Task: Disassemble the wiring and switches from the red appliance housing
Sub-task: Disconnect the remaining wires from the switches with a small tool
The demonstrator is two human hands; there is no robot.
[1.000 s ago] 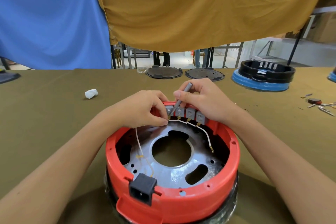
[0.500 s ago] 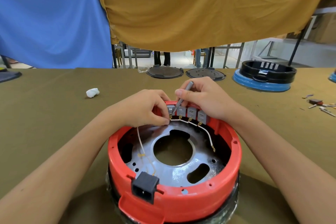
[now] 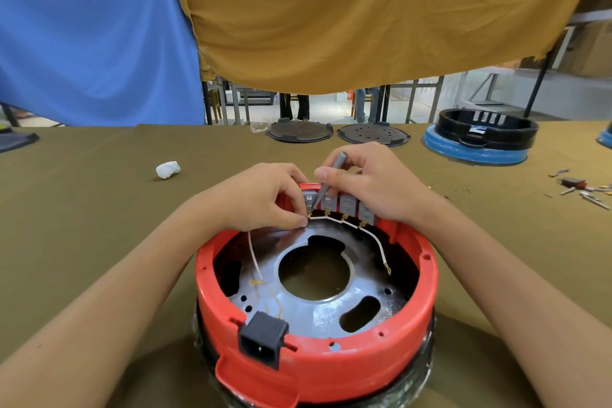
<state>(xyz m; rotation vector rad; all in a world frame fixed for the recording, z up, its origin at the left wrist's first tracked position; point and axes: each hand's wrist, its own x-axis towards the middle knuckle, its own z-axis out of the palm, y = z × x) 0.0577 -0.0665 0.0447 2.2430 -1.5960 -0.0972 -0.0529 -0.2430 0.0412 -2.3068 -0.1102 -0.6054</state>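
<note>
We are early on: four switches point(image 3: 337, 205) sit wired in the red housing point(image 3: 318, 364); left hand point(image 3: 265, 199) pinches the white wire point(image 3: 319, 217), right hand point(image 3: 374, 185) grips the tool point(image 3: 329, 177)

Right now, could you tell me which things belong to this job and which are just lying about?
In use: red housing, grey switches, white wire, grey tool, left hand, right hand.

Lying about: white wad, two dark discs, black-and-blue housing, loose parts.

Both forearms reach forward; the left hand point(image 3: 261, 197) pinches with curled fingers, the right hand point(image 3: 371, 184) (fingers curled) grips.
</note>
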